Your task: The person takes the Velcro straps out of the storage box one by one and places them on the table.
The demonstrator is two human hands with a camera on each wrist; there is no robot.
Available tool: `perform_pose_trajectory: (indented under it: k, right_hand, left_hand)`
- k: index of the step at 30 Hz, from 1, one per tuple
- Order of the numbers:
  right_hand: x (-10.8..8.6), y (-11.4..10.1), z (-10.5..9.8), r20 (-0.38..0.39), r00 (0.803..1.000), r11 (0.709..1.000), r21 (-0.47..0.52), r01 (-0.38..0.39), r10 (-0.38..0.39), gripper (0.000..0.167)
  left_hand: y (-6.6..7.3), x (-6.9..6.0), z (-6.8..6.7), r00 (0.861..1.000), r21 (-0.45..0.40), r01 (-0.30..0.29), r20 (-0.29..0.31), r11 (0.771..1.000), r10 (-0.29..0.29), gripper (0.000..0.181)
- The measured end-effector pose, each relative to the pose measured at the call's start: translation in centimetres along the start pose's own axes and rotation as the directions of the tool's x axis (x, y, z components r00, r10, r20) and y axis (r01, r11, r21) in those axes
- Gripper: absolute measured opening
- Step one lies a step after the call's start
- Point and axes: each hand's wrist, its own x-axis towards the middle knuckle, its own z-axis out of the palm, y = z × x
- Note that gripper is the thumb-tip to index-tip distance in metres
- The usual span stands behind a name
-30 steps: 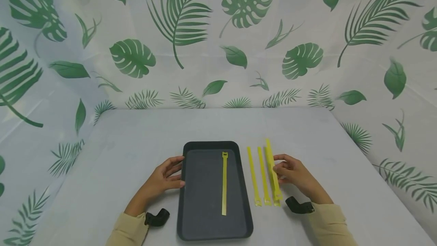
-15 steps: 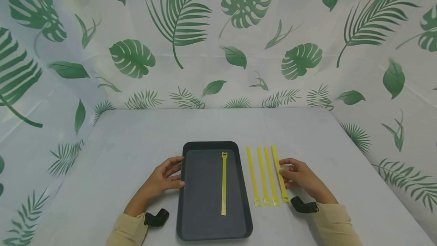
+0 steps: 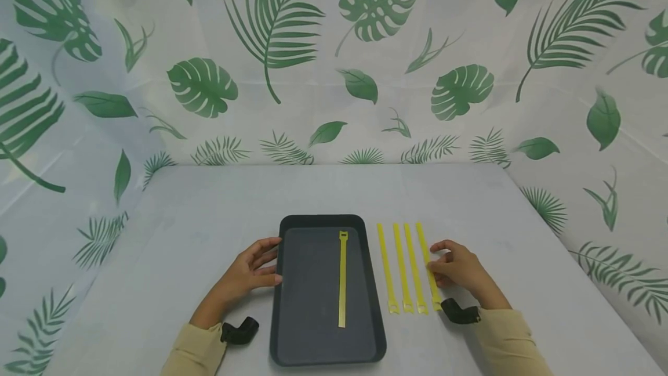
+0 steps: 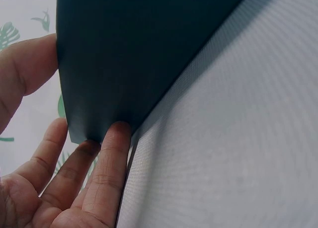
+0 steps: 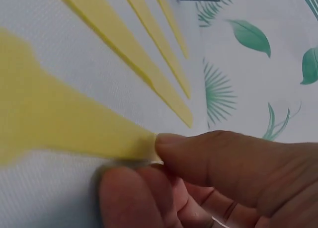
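Note:
In the head view, a dark grey tray (image 3: 308,295) lies on the white table with one yellow cable tie (image 3: 342,283) lengthwise inside it. My left hand (image 3: 245,271) touches the tray's left side; in the left wrist view its fingers (image 4: 107,183) are fairly straight against the dark outer wall. Right of the tray, several yellow cable ties lie roughly parallel, slotted heads toward me. My right hand (image 3: 459,268) pinches the edge of the rightmost cable tie (image 3: 424,245). Up close, the right wrist view shows the thumb (image 5: 198,153) on that cable tie (image 5: 94,118), fingertips below it.
Beside the tray's right wall are the other cable ties, the leftmost cable tie (image 3: 386,266) being closest to it. A leaf-printed white curtain (image 3: 313,103) rises behind the table and on both sides. Dark wrist-worn devices sit at both cuffs.
My right hand has moved slightly right with one cable tie, parting it from another and lowering it at the row's right end. The left hand and tray have stayed in place.

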Motion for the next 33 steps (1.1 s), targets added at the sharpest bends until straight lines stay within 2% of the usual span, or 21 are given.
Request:
perform_pose_trajectory:
  k: [4, 8, 14, 21, 33]
  right_hand:
    - [-0.2, -0.4, -0.4, -0.025, 1.000, 0.995, -0.098, -0.002, -0.001, 0.040]
    - [-0.4, -1.2, -0.8, -0.039, 0.999, 0.985, -0.168, 0.026, -0.033, 0.035]
    - [-0.8, -2.8, -0.6, -0.006, 0.992, 0.987, -0.099, 0.127, -0.129, 0.030]
    - [-1.0, -4.3, 0.1, 0.056, 0.968, 0.964, -0.095, 0.247, -0.243, 0.028]
    - [-0.6, -6.4, 1.7, 0.120, 0.931, 0.934, -0.057, 0.353, -0.345, 0.029]
  left_hand:
    - [0.0, 0.0, 0.0, 1.000, 0.004, 0.007, 0.000, 1.000, -0.007, 0.088]
    - [0.0, -0.1, 0.0, 1.000, -0.002, 0.013, 0.005, 1.000, -0.013, 0.088]
    - [0.1, -0.1, -0.1, 1.000, -0.006, 0.005, 0.008, 1.000, -0.005, 0.087]
    - [-0.1, 0.1, -0.1, 1.000, 0.000, -0.008, 0.010, 1.000, 0.008, 0.087]
    - [0.0, 0.1, -0.2, 1.000, 0.005, 0.004, 0.000, 1.000, -0.004, 0.089]
